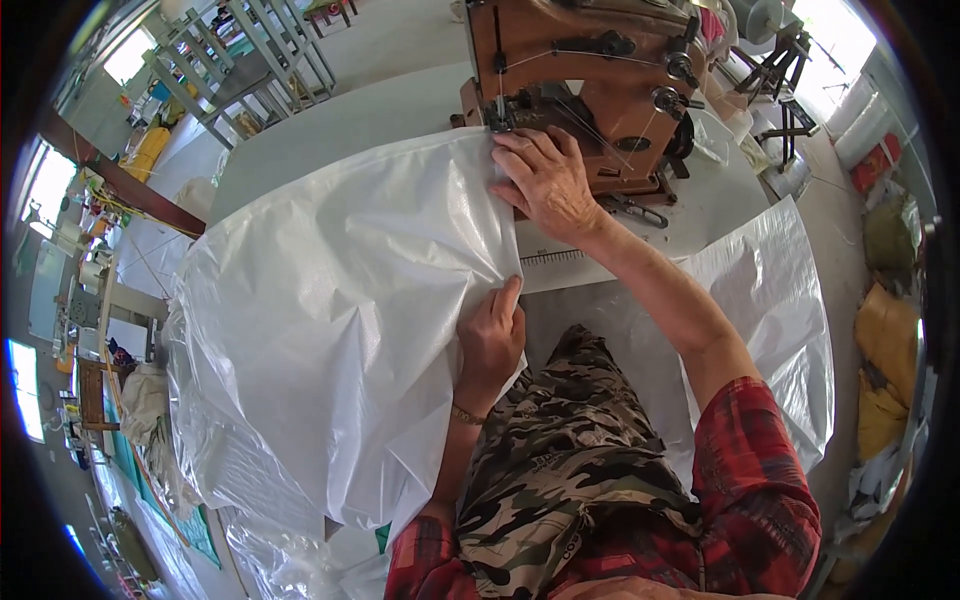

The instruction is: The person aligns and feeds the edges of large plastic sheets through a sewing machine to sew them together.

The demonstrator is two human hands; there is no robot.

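Note:
A large sheet of white woven plastic [330,270] lies over the sewing table and hangs down across my left side. Its upper edge runs in under the needle area of a brown sewing machine [620,110]. My right hand [548,185] is at the sheet's corner, just in front of the needle, with its fingers bent over the edge. Lower down the same side edge, my left hand [493,330] pinches the plastic between thumb and fingers, with part of the hand behind a fold. Thread runs down the machine's front.
The pale sewing table [290,175] has a ruler scale [553,257] along its front edge. More white plastic [765,310] hangs at the right. Grey metal frames [245,70] stand beyond the table at the far left. Yellow-brown sacks [888,340] lie at the far right.

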